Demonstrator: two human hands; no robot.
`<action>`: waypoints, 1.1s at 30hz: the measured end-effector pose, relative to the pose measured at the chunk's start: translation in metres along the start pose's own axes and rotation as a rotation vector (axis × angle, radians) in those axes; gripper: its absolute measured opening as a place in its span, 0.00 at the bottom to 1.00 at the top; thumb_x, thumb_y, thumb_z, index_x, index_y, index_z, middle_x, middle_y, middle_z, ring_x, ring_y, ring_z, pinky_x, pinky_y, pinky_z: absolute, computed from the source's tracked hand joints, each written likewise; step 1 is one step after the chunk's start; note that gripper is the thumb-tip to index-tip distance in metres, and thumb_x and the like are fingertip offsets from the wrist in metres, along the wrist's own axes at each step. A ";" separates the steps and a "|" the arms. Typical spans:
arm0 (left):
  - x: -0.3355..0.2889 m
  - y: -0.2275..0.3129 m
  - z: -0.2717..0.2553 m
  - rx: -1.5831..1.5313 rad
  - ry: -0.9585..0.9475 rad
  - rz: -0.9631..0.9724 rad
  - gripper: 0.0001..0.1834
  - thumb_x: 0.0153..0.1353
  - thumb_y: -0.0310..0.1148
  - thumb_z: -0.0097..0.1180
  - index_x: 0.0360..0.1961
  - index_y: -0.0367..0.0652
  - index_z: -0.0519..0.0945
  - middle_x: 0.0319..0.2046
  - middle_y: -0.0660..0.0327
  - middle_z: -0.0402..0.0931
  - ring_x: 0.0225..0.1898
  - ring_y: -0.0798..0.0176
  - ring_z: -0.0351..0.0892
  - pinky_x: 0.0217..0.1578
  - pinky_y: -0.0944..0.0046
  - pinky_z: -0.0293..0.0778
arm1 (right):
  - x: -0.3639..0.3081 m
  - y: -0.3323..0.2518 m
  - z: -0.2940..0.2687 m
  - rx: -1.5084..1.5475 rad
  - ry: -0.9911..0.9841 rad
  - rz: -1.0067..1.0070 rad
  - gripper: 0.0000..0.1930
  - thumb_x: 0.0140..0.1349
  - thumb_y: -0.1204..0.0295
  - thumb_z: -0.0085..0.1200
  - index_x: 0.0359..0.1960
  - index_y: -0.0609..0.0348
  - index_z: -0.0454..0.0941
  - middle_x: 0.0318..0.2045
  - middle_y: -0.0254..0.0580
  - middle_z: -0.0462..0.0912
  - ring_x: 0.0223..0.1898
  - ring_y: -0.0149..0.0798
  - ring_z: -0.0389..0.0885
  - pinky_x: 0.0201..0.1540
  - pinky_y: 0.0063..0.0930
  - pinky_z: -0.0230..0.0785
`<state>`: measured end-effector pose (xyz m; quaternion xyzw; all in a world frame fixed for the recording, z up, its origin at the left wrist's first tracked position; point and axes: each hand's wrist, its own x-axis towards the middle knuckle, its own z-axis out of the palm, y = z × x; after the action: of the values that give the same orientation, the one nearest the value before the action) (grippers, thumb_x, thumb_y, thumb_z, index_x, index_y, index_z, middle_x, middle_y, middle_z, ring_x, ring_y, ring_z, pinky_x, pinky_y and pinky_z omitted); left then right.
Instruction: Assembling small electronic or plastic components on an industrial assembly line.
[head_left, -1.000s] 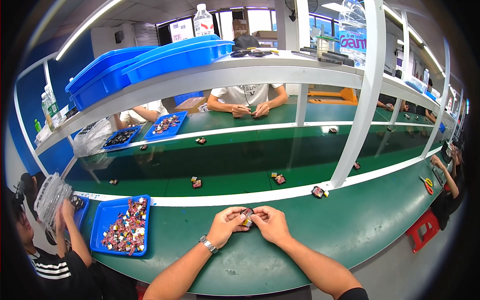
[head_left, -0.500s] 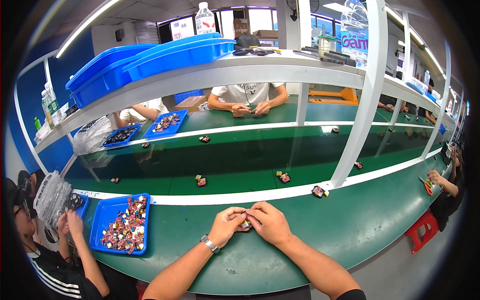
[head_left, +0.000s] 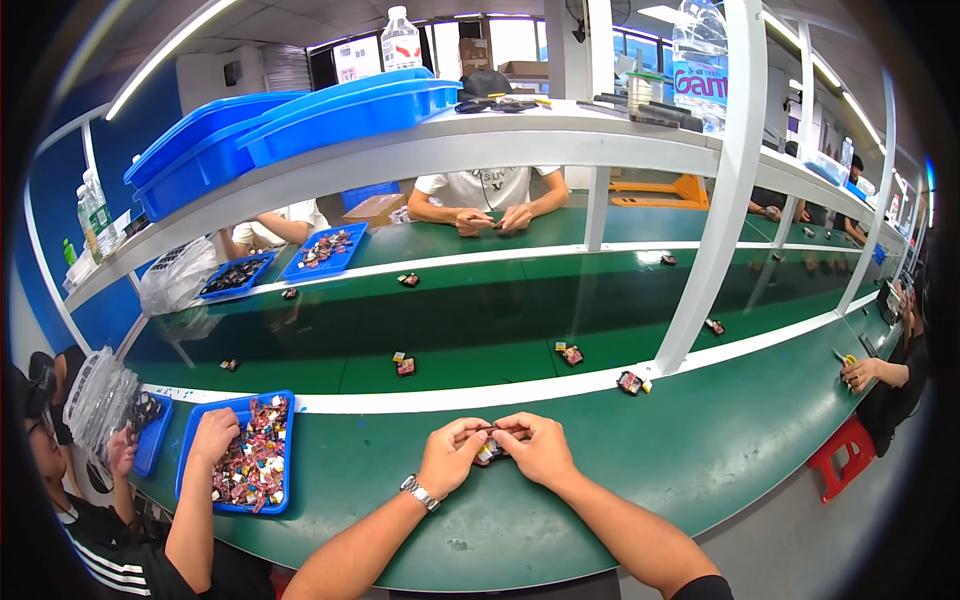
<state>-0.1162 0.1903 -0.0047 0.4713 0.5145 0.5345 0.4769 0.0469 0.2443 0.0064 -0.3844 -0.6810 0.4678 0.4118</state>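
Just above the green bench [head_left: 600, 480], in front of me, my left hand [head_left: 453, 456] and my right hand [head_left: 536, 450] meet, with thumbs and fingertips pinched on a small black part [head_left: 491, 451]. A pale, yellowish patch shows on that part; the fingers cover much of the rest, so its exact kind cannot be told. To the left of my hands stands a blue tray [head_left: 289, 455] heaped with small reddish, white and yellow pieces [head_left: 250, 465]. A co-worker's hand [head_left: 214, 436] reaches into it.
Beyond a white rail [head_left: 450, 398] small black-and-red parts lie spread on the green belt [head_left: 480, 365]; one part [head_left: 631, 382] rests on the rail beside a white post [head_left: 700, 250]. Blue trays [head_left: 340, 110] sit on the overhead shelf. Another co-worker's hand [head_left: 860, 374] is at the far right.
The co-worker on the left has moved one hand from beside the blue tray into it. My two hands stay together on the small part, with the fingers shifted slightly.
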 end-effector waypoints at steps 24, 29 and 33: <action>0.005 -0.005 -0.012 -0.041 0.044 0.077 0.10 0.64 0.25 0.53 0.45 0.32 0.77 0.37 0.53 0.81 0.33 0.64 0.82 0.34 0.67 0.79 | 0.107 0.058 -0.075 -1.144 0.548 0.014 0.29 0.50 0.58 0.67 0.47 0.64 0.69 0.43 0.47 0.74 0.48 0.47 0.73 0.46 0.39 0.72; 0.009 -0.010 -0.015 0.006 0.040 0.072 0.08 0.64 0.24 0.53 0.42 0.32 0.78 0.34 0.54 0.81 0.30 0.65 0.81 0.32 0.68 0.78 | 0.111 0.069 -0.071 -1.061 0.583 0.058 0.20 0.56 0.65 0.63 0.44 0.61 0.71 0.42 0.48 0.76 0.47 0.50 0.73 0.48 0.42 0.70; 0.012 -0.008 -0.007 0.029 0.054 0.087 0.06 0.63 0.23 0.52 0.39 0.32 0.79 0.31 0.55 0.81 0.27 0.66 0.80 0.28 0.70 0.77 | 0.117 0.076 -0.076 -1.058 0.620 0.085 0.18 0.57 0.68 0.60 0.45 0.62 0.71 0.42 0.48 0.76 0.47 0.50 0.73 0.49 0.42 0.69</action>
<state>-0.1240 0.2018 -0.0127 0.4856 0.5140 0.5597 0.4321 0.0849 0.3955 -0.0255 -0.6818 -0.6533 -0.0511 0.3251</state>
